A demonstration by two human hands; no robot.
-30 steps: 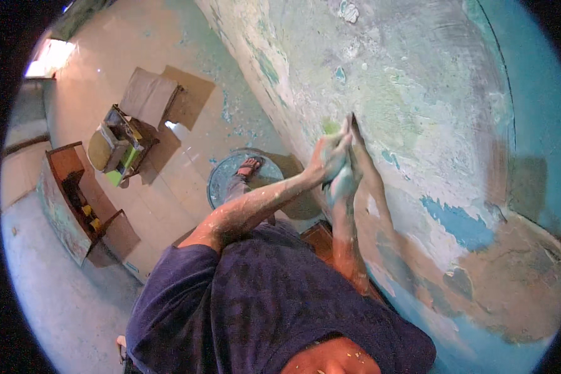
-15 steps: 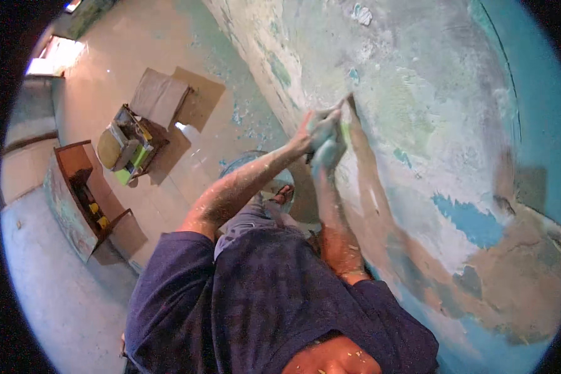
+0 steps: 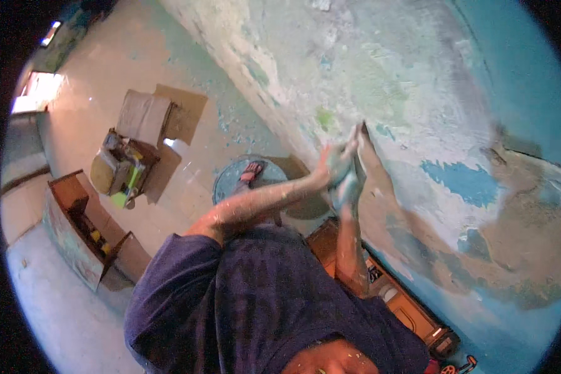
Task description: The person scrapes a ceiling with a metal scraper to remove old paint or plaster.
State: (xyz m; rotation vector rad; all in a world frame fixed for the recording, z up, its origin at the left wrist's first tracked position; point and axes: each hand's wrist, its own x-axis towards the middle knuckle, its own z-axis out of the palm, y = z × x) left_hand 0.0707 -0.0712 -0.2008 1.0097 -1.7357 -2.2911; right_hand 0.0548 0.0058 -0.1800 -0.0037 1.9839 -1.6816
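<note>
Head view: both hands raised together against the wall [image 3: 417, 81], which carries old blue and green paint, flaked away to pale plaster and brown patches. Left hand [image 3: 335, 163] and right hand [image 3: 350, 181] clasped one against the other around the handle of a scraper [image 3: 363, 134]; its dark narrow blade pokes up past the fingers, tip touching the wall surface. Both hands clenched on the tool, skin dusted with pale green-white powder, forearms speckled likewise. Purple sleeve [image 3: 168, 274] covers the left upper arm. Below, on the floor: round grey-blue basin [image 3: 230, 184] with a foot in a red sandal [image 3: 250, 172] on it, wooden crate [image 3: 75, 230] to the left, orange case [image 3: 411, 311] lying at the wall foot
</note>
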